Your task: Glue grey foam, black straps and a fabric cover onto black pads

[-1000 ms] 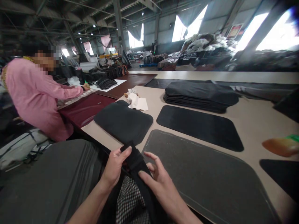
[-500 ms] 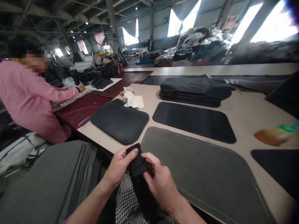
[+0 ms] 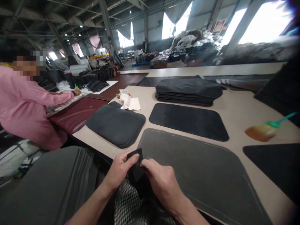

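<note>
Both hands grip a black strip [image 3: 136, 171] of folded flexible material in front of my checked clothing. My left hand [image 3: 119, 170] pinches its upper end, thumb on top. My right hand [image 3: 162, 179] is closed on the strip's right side; its lower fingers are hidden. Just beyond the hands lies a large dark grey panel [image 3: 187, 165] with rounded corners and a pale line along its edge. Farther back is a smaller black panel [image 3: 187, 121]. To the left, dark panels [image 3: 114, 123] overlap on the table.
A bottle [image 3: 260, 131] of amber liquid with a green nozzle lies at right, by another black panel [image 3: 276, 165]. Stacked black panels [image 3: 187, 89] and crumpled paper [image 3: 131, 102] sit farther back. Grey panels [image 3: 39, 184] stand lower left. A co-worker in pink [image 3: 30, 103] works at far left.
The view has swung a little to the right. My right hand has shifted its hold, its thumb now over the strip, and the strip is bent differently. My left hand keeps its pinch.
</note>
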`<state>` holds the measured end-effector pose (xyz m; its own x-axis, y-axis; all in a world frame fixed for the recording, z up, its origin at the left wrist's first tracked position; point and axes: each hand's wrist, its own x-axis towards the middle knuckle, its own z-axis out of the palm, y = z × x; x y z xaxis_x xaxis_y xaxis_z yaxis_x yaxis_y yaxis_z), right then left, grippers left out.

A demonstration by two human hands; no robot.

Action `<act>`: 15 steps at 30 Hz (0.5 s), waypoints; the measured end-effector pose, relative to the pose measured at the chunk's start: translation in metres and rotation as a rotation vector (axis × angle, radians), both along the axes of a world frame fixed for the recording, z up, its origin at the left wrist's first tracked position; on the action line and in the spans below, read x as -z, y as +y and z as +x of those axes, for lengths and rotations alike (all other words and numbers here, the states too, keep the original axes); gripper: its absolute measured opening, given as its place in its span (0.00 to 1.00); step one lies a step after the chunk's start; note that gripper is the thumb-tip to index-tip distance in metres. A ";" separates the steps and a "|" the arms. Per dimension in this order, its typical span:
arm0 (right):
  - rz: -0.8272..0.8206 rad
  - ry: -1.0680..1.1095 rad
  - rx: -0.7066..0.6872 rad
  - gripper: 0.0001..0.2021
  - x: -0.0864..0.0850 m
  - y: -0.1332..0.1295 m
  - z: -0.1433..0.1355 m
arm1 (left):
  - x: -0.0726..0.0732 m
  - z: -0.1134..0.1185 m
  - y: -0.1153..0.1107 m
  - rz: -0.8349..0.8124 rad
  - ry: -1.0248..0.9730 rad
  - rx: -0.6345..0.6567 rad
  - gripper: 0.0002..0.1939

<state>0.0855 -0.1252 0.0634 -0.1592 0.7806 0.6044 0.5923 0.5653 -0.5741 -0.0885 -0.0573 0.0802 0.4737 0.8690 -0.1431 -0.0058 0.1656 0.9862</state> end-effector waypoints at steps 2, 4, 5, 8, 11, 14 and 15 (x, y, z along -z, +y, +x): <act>-0.048 0.199 -0.066 0.09 -0.012 -0.006 0.003 | -0.007 -0.004 0.016 0.067 0.048 -0.025 0.16; -0.188 0.448 -0.165 0.07 -0.027 -0.015 0.007 | -0.015 -0.009 0.043 0.200 0.109 -0.118 0.17; -0.286 0.576 -0.218 0.06 -0.033 -0.021 0.009 | -0.019 -0.010 0.060 0.285 0.137 -0.174 0.17; -0.575 0.916 -0.336 0.10 -0.042 -0.036 0.014 | -0.032 -0.007 0.123 0.469 0.175 -0.271 0.18; -0.683 1.118 -0.385 0.15 -0.033 -0.043 0.016 | -0.042 0.013 0.189 0.488 0.175 -0.298 0.18; -0.660 1.119 -0.392 0.18 -0.018 -0.043 0.019 | -0.051 0.044 0.247 0.485 0.180 -0.376 0.16; -0.642 1.113 -0.358 0.19 -0.015 -0.042 0.021 | -0.053 0.056 0.262 0.482 0.185 -0.414 0.15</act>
<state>0.1066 -0.1674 0.0783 -0.0788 0.9929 0.0889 -0.4863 0.0396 -0.8729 -0.0330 0.2050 0.1329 0.0919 0.9610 0.2610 0.2024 -0.2746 0.9400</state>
